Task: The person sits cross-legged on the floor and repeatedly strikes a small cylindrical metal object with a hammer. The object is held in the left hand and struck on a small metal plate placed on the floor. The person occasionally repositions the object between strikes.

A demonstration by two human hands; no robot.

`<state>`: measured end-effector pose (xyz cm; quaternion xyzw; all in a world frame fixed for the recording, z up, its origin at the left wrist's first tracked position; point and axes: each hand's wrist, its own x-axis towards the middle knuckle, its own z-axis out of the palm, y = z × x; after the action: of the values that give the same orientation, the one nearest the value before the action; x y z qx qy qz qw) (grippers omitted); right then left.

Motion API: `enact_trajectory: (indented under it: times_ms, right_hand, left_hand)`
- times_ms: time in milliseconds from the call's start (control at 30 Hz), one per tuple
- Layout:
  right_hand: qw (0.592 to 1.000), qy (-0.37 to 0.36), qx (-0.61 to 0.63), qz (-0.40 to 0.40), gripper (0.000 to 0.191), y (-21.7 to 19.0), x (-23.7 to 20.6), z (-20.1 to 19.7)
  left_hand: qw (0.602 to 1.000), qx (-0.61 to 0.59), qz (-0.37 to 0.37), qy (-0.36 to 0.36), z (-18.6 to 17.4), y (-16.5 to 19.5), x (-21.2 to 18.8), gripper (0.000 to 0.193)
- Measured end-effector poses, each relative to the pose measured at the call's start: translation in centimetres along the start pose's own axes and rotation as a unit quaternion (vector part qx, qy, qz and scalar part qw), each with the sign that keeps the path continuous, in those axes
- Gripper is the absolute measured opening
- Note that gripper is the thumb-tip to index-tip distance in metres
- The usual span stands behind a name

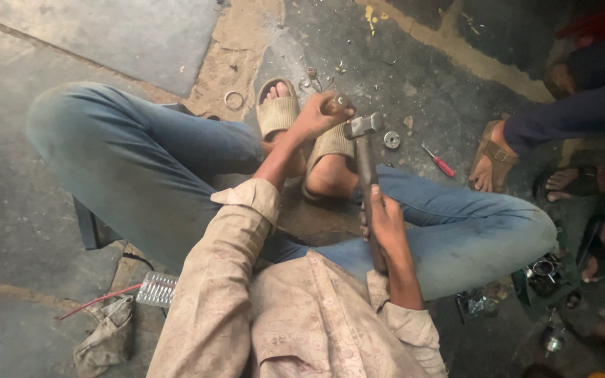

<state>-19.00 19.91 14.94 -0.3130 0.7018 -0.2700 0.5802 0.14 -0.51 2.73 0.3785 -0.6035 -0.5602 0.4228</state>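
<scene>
1. While the person sits cross-legged on the stained floor, the right hand is closest to me, its fingers wrapped fully round the lower part of the hammer handle, with the wrist tucked in over the right knee.
2. Further out, the hammer's steel head sits level with, and just beside, the left hand.
3. That left hand is closed round a small brownish metal part, fingers curled tight and the thumb pressed near its top, holding it above the sandalled feet.
4. My worry is that the head is so close to those fingers that a glancing blow could catch the thumb or send the part flying; the hand-held grip and the bare toes beneath would be the cause.
5. Beyond the feet lie a washer, a metal ring and a red-handled screwdriver, loose on the floor.
6. Farthest right, another person's foot rests near enough to be struck by anything that skids.
</scene>
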Motion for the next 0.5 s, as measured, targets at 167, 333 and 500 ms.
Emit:
enact_trajectory:
  times_ms: [167, 333, 500]
  right_hand:
    - [1.000, 0.007, 0.000, -0.010, 0.056, 0.8, 0.5, -0.2]
    - [1.000, 0.005, 0.015, -0.003, 0.054, 0.5, 0.6, -0.1]
    - [1.000, 0.014, -0.014, 0.009, 0.053, 0.3, 0.2, -0.5]
  left_hand:
    - [0.999, 0.008, -0.049, -0.006, -0.1, -0.8, -0.1, 0.019]
    - [1.000, 0.013, 0.015, -0.022, -0.4, -0.5, -0.2, 0.016]
    - [0.998, 0.052, 0.012, -0.016, -0.6, 0.2, -0.2, 0.018]
